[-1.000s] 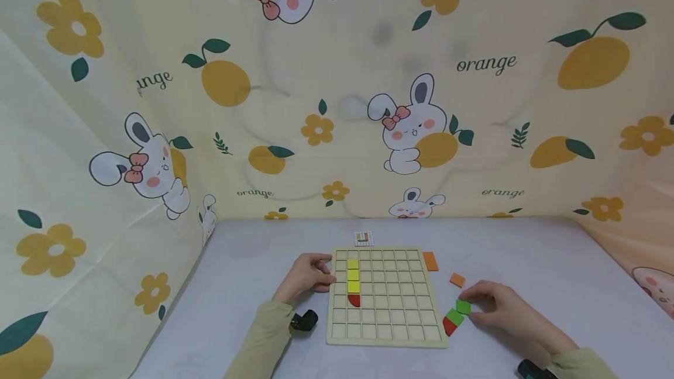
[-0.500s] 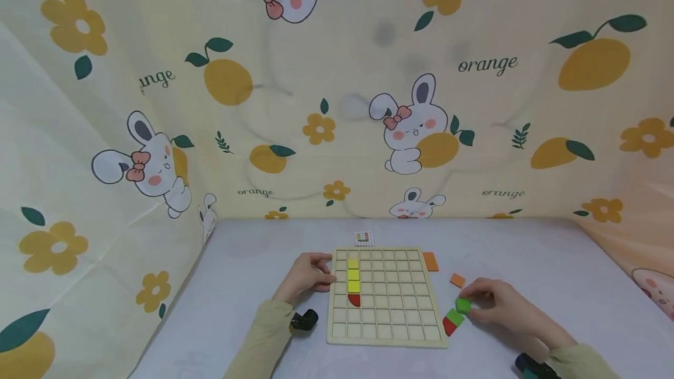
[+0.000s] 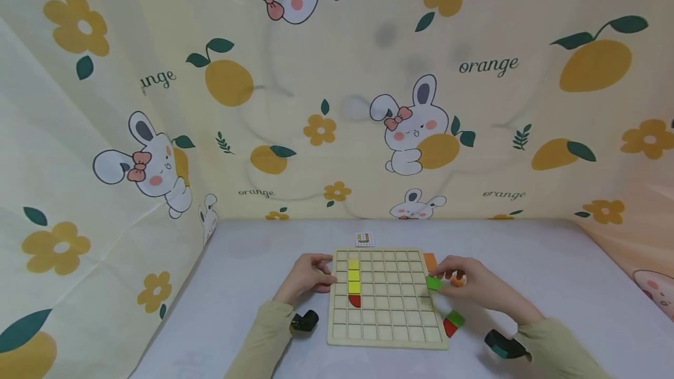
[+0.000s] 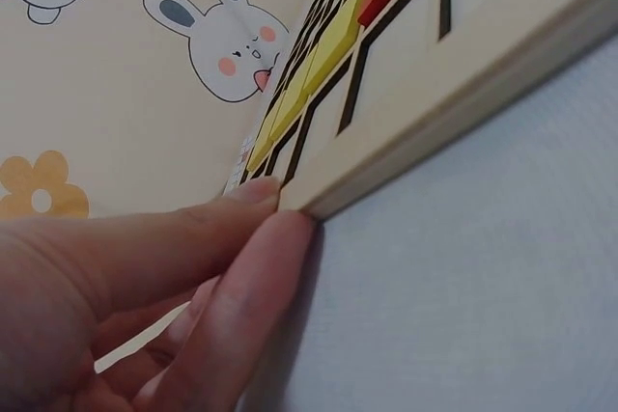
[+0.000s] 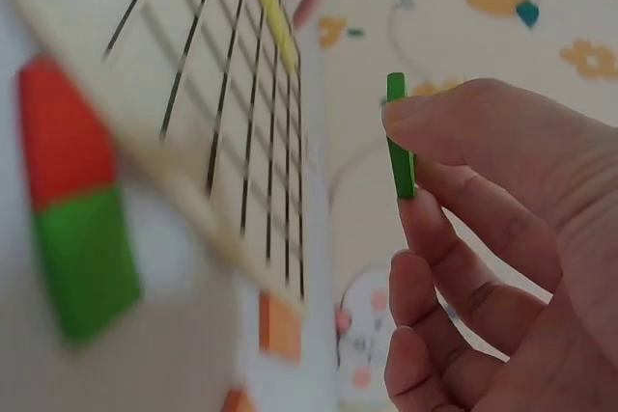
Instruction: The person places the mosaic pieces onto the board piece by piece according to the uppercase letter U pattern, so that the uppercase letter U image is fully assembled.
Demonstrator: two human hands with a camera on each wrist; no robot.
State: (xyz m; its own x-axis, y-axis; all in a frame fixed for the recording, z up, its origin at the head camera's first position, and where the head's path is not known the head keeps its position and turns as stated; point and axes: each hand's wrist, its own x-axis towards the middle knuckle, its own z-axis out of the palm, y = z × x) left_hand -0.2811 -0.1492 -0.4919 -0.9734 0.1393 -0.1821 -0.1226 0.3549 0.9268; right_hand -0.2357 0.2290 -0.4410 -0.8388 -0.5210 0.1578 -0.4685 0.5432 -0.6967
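Observation:
Between thumb and fingers my right hand [image 3: 476, 286] pinches a small green square tile [image 3: 434, 283], held up over the right edge of a wooden grid board [image 3: 389, 316]. The right wrist view shows that tile [image 5: 397, 156] edge-on. At the board's left edge, my left hand [image 3: 305, 278] holds the rim; in the left wrist view its fingertips [image 4: 285, 248] meet on the board's edge. Several yellow square tiles [image 3: 354, 276] form a column in the grid, with a red quarter-round tile [image 3: 355, 301] directly below them.
Right of the board, another green tile [image 3: 455, 317] lies against a red tile [image 3: 450, 327]. An orange piece [image 3: 430, 261] lies by the upper right edge, and another orange tile [image 3: 459, 280] is partly behind my right hand. A small patterned card [image 3: 364, 239] lies behind the board.
My right hand has lifted the green tile from beside the other green tile and carried it up and left to the board's right edge. The left hand stays put.

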